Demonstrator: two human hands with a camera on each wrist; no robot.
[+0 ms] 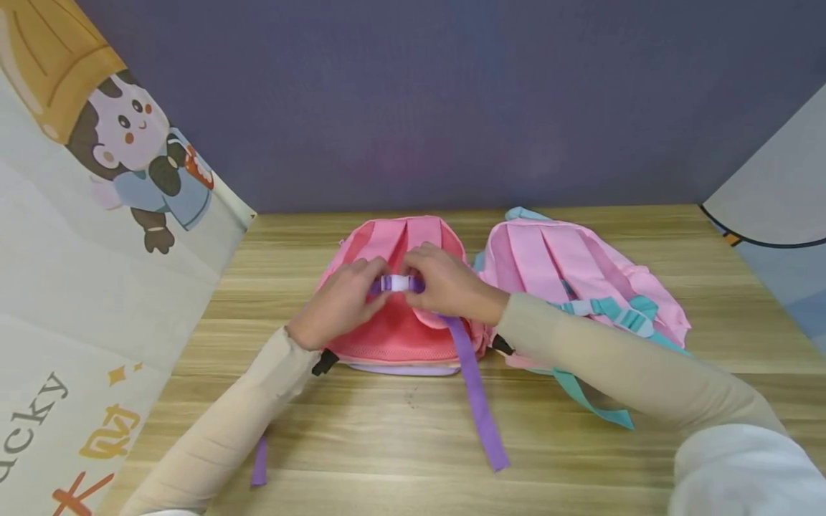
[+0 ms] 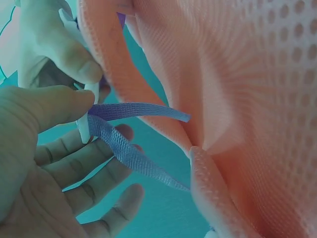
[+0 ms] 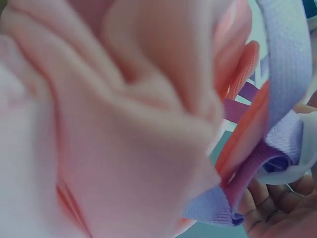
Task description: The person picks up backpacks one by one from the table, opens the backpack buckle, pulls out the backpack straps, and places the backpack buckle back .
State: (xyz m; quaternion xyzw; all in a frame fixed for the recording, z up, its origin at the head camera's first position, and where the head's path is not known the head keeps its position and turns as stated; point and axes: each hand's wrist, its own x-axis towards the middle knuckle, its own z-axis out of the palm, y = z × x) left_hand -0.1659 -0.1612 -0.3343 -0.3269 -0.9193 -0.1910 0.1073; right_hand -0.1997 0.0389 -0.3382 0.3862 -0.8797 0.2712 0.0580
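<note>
While the wooden table (image 1: 361, 444) bears the coral backpack (image 1: 393, 337), your left hand (image 1: 340, 295) and right hand (image 1: 448, 281) pinch opposite ends of the white buckle (image 1: 399, 284) over it. Step looks like working the buckle, joining or releasing unclear; next move likely calls for aligned ends, steady pressure.

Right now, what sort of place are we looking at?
Probably an indoor work corner, perhaps a booth: a wood-grain tabletop bearing a coral-pink backpack, a plain dark wall behind, and a pale side wall printed with a big-hatted cartoon figure.
</note>
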